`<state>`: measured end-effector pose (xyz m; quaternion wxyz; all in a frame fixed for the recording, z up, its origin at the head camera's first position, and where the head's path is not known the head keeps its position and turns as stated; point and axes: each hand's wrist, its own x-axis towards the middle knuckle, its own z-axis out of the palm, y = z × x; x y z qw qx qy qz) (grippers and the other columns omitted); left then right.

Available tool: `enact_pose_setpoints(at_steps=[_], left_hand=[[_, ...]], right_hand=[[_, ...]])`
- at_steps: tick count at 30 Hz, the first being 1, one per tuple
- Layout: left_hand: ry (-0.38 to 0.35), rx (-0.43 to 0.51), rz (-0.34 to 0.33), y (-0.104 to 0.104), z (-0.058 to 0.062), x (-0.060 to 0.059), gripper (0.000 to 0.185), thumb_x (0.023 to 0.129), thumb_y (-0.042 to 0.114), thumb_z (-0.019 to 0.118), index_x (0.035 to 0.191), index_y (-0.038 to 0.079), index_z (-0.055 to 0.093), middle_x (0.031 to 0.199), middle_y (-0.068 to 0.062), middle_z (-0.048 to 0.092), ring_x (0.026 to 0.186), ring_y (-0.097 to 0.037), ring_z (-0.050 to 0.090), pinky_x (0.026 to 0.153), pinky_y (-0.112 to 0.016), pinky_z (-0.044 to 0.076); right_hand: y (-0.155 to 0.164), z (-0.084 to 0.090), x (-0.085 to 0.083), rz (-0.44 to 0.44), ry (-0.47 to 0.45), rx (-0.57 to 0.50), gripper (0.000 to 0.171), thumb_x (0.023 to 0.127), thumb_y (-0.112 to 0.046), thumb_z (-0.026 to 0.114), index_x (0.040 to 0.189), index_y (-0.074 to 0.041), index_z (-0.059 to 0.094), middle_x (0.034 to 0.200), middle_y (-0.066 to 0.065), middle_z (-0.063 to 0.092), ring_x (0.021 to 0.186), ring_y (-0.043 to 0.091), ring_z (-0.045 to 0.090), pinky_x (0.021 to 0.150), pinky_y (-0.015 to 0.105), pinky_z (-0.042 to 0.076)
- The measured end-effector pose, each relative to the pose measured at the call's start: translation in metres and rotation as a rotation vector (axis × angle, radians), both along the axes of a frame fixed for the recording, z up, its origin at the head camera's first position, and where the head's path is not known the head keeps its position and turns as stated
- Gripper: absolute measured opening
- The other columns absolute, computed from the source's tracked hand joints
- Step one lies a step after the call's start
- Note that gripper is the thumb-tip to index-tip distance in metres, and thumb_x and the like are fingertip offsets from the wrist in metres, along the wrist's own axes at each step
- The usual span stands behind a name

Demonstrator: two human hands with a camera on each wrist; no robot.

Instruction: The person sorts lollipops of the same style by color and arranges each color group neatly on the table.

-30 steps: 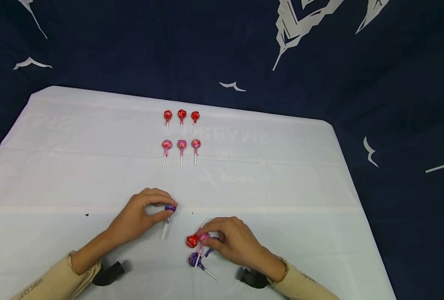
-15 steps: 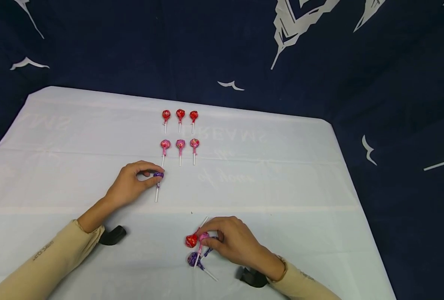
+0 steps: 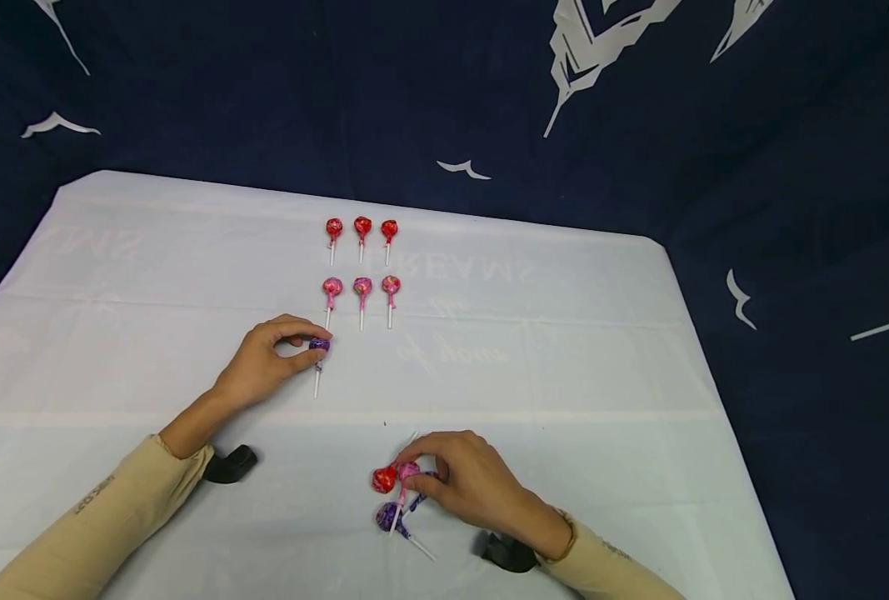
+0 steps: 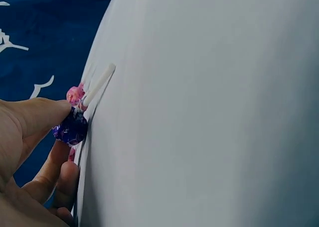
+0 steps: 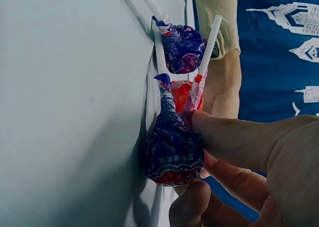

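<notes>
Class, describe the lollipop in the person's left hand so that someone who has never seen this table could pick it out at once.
Start at the white tablecloth and find the two neat rows of three lollipops, red ones above pink ones. Just below the leftmost pink one, the left hand pinches a purple lollipop, stick pointing toward the person. It is the only purple one beside the rows.

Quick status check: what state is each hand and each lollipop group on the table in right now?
Left hand: pinching a purple-wrapped lollipop by its head.
Right hand: fingers on the loose pile of lollipops.
Three red lollipops: lying in a row.
Three pink lollipops: lying in a row below.
</notes>
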<state>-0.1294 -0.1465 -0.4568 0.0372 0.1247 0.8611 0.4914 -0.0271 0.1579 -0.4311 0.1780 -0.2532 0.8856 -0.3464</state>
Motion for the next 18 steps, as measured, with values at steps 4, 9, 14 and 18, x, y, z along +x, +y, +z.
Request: enact_pose_setpoints(at_steps=[4,9,14,18], left_hand=[[0.013,0.006,-0.015,0.0,0.0006,-0.0004,0.021,0.089,0.01,0.077,0.11,0.011,0.076,0.115,-0.008,0.07,0.103,-0.02,0.058,0.087,-0.021,0.042],[-0.009,0.007,-0.017,0.0001,0.0021,-0.0005,0.02,0.089,0.012,0.076,0.11,0.012,0.076,0.117,-0.008,0.069,0.103,-0.02,0.057,0.087,-0.022,0.041],[-0.022,0.0,-0.013,0.0,0.0029,-0.0004,0.02,0.09,0.012,0.076,0.11,0.011,0.076,0.117,-0.009,0.069,0.103,-0.02,0.057,0.087,-0.023,0.041],[-0.034,-0.003,-0.007,0.0001,0.0038,-0.0005,0.021,0.09,0.013,0.076,0.111,0.012,0.076,0.118,-0.009,0.069,0.102,-0.021,0.057,0.087,-0.025,0.041]], right_hand=[[0.0,-0.0001,-0.001,0.008,0.017,0.0,0.017,0.088,-0.025,0.078,0.105,-0.024,0.077,0.067,-0.014,0.056,0.05,-0.003,0.041,0.047,0.019,0.034],[0.0002,0.0004,-0.0012,0.012,0.047,-0.001,0.017,0.087,-0.027,0.079,0.105,-0.026,0.077,0.089,-0.017,0.07,0.053,-0.003,0.042,0.048,0.018,0.034],[0.0009,0.0015,-0.0013,0.008,0.053,0.013,0.022,0.086,-0.028,0.08,0.108,-0.023,0.076,0.088,-0.016,0.069,0.054,-0.004,0.043,0.049,0.018,0.035],[0.0015,0.0019,-0.0017,-0.007,0.059,0.038,0.024,0.085,-0.029,0.082,0.107,-0.022,0.076,0.077,-0.014,0.064,0.054,-0.004,0.044,0.05,0.018,0.036]])
